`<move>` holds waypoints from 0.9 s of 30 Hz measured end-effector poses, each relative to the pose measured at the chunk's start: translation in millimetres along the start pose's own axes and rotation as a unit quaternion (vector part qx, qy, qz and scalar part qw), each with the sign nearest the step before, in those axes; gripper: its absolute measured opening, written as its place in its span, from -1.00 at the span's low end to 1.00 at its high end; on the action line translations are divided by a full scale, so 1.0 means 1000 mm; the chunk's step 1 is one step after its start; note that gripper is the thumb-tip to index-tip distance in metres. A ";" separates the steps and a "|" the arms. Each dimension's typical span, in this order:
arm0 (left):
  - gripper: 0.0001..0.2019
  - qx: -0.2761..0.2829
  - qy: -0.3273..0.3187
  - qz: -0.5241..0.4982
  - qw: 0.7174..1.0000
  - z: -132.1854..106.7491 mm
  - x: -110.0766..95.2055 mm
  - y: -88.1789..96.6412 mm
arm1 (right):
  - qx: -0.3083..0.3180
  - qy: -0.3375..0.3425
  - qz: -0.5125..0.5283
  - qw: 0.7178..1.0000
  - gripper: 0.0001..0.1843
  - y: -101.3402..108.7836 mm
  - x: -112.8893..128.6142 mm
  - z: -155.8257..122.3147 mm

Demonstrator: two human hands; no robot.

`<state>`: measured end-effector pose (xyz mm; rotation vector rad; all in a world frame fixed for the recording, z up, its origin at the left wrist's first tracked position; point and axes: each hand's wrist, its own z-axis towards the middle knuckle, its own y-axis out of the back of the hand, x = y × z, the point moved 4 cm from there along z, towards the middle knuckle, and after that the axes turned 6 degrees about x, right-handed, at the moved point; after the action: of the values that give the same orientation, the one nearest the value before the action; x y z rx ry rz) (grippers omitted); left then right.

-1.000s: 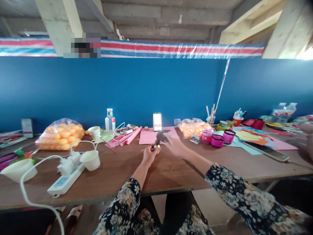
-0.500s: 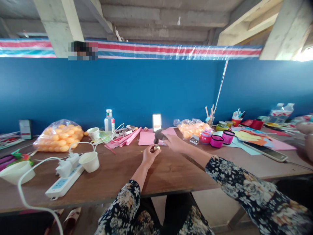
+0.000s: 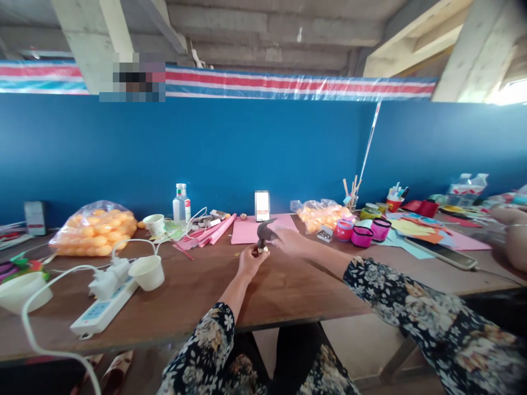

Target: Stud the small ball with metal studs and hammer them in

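Note:
Near the middle of the table, my left hand (image 3: 249, 261) pinches a small, shiny gold round piece (image 3: 263, 251) between its fingertips at the tabletop. My right hand (image 3: 288, 242) is closed round the handle of a claw hammer (image 3: 264, 232), most of which the fingers cover. The hammer's dark head is right over the gold piece and appears to touch it. Behind both hands lies a pink sheet (image 3: 242, 233), with a lit phone (image 3: 262, 206) standing at its back.
To the left are a bag of orange balls (image 3: 93, 227), a power strip (image 3: 105, 315) with cords and a white cup (image 3: 147, 272). At right stand a second ball bag (image 3: 321, 215), magenta rings (image 3: 362, 236), coloured papers (image 3: 411, 227) and a dark phone (image 3: 440, 253). Another person's hand shows far right.
The hammer head has come down onto the gold piece, which it now partly covers. My left hand keeps its pinch. The whole view has shifted slightly.

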<state>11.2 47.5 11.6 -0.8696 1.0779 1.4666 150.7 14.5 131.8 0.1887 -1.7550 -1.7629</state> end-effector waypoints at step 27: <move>-0.69 0.018 0.042 -0.141 0.989 -0.001 -0.002 0.002 | -0.035 -0.022 0.051 0.998 -0.79 0.004 0.001 -0.015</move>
<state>10.0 45.7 13.4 -1.0211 0.9951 1.1813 159.0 2.0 134.9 0.0315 -1.6991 -1.7640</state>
